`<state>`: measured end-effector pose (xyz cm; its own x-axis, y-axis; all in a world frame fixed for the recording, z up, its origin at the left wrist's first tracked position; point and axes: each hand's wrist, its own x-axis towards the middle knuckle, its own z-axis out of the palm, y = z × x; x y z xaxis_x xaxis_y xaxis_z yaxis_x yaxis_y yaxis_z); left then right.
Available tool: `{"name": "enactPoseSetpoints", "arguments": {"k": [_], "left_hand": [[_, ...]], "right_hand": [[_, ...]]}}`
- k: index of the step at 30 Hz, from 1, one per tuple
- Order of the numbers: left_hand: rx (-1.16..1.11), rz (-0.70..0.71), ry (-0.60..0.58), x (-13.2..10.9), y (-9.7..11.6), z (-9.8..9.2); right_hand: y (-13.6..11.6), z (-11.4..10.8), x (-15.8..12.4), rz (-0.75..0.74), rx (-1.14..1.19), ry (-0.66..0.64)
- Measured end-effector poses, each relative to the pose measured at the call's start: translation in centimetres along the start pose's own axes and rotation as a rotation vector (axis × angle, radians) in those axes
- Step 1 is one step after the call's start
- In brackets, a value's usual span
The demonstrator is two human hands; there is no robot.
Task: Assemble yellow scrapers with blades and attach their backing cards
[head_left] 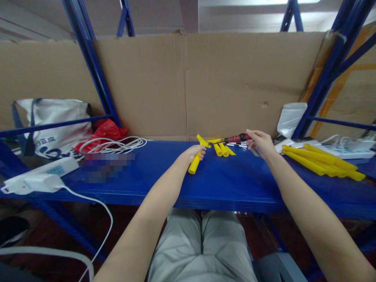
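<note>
My left hand (194,152) is closed around a yellow tube (195,163) that slants down onto the blue shelf (164,176). My right hand (260,143) pinches the red-and-black handle of a screwdriver (237,138), whose thin shaft points left toward the top end of that tube. A few short yellow tubes (222,148) lie on the shelf between the two hands, just under the screwdriver.
A pile of long yellow tubes (320,162) lies at the right, beside a white power strip (343,150) and a white bag (290,117). Coiled white cable (114,145), a red bag (102,131), a tote bag (55,125) and another power strip (41,174) sit left. Cardboard backs the shelf.
</note>
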<state>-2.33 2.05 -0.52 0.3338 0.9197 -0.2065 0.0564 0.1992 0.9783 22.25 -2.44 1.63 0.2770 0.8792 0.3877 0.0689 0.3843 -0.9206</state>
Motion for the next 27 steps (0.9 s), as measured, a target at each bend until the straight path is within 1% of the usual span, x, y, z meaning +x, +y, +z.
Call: {"name": "enactPoseSetpoints", "arguments": {"k": [4,8,11,13,21,23,27], "left_hand": [[-0.005,0.065,0.024,0.4,-0.2,-0.2],[0.005,0.104,0.07,0.3,-0.1,0.0],[0.05,0.108,0.112,0.0,0.1,0.3],[0.084,0.103,0.127,-0.3,0.2,0.4],[0.139,0.112,0.111,-1.0,0.4,0.6],[0.144,0.12,0.109,-0.9,0.4,0.7],[0.15,0.126,0.101,-0.8,0.3,0.6]], "right_hand": [[-0.8,0.2,-0.4,0.071,0.154,-0.084],[-1.3,0.4,-0.7,0.041,0.227,-0.131],[-1.1,0.6,-0.7,0.021,0.184,-0.124],[-0.8,0.6,-0.5,0.028,0.139,-0.098],[-0.1,0.1,0.1,0.063,0.106,0.001],[-0.3,0.0,0.0,0.085,0.118,-0.011],[-0.8,0.0,-0.3,0.123,0.192,-0.079]]}}
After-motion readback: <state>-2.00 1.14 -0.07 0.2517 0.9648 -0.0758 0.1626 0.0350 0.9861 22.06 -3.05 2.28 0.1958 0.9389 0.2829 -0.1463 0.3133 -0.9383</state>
